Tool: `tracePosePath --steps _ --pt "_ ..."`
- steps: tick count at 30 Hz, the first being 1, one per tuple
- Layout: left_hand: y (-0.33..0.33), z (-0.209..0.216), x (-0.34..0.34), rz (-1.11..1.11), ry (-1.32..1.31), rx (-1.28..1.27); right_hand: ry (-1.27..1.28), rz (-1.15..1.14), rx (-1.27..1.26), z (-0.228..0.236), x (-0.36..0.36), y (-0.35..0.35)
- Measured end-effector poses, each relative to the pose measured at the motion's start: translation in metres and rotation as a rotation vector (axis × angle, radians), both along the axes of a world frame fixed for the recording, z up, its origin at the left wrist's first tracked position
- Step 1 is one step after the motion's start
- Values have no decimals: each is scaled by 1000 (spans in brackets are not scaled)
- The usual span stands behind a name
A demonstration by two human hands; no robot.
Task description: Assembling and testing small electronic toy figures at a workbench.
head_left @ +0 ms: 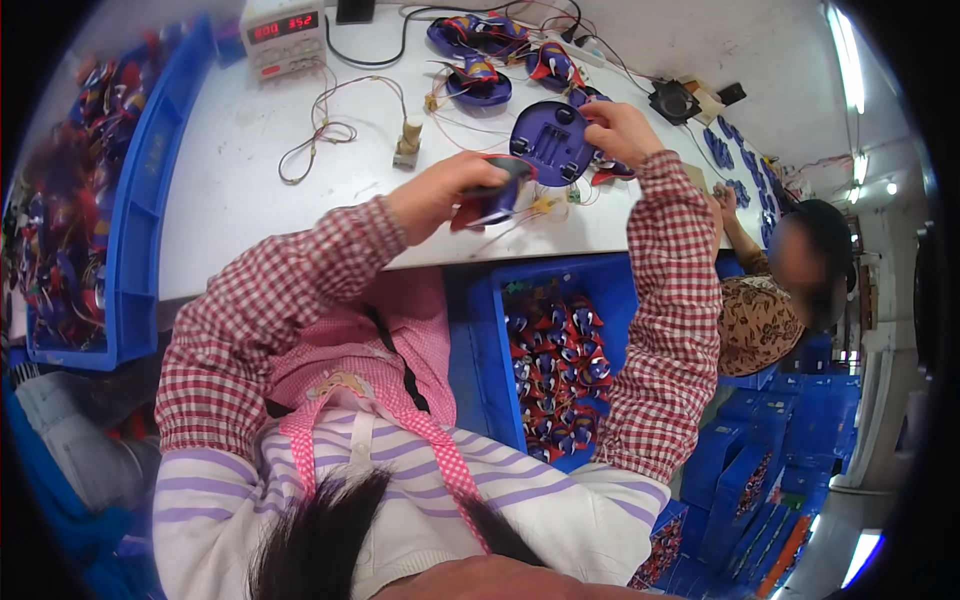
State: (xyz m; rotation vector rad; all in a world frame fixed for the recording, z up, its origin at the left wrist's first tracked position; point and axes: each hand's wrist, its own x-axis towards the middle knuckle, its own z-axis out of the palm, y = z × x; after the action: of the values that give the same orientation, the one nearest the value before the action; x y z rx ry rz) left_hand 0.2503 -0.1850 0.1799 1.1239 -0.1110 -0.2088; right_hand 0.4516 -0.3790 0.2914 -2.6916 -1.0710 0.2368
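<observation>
My left hand (438,196) is closed round a dark purple and red plastic toy shell (497,192), held above the front part of the white table. My right hand (622,134) pinches the right edge of a purple oval toy base (548,148). Its inner side, with moulded slots and small dark parts, faces me. The two pieces are close together, and thin wires (540,206) run beneath them. Whether the shell touches the base I cannot tell. Several purple, red and yellow toy shells (478,82) lie with loose wires beyond my hands.
A power supply (285,38) with red digits stands far left on the table (235,160). A small tan cylinder on a metal block (407,143) is nearer. Blue crates (140,215) (497,330) of toy parts flank my front. Another person (765,310) sits at right.
</observation>
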Motion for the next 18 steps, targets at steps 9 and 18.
tracePosePath --steps 9,18 --pt "54 -45 -141 151 27 -764 570 137 416 5 -87 33" --pt "156 -62 -207 682 162 -379 652 14 479 -127 -130 157"
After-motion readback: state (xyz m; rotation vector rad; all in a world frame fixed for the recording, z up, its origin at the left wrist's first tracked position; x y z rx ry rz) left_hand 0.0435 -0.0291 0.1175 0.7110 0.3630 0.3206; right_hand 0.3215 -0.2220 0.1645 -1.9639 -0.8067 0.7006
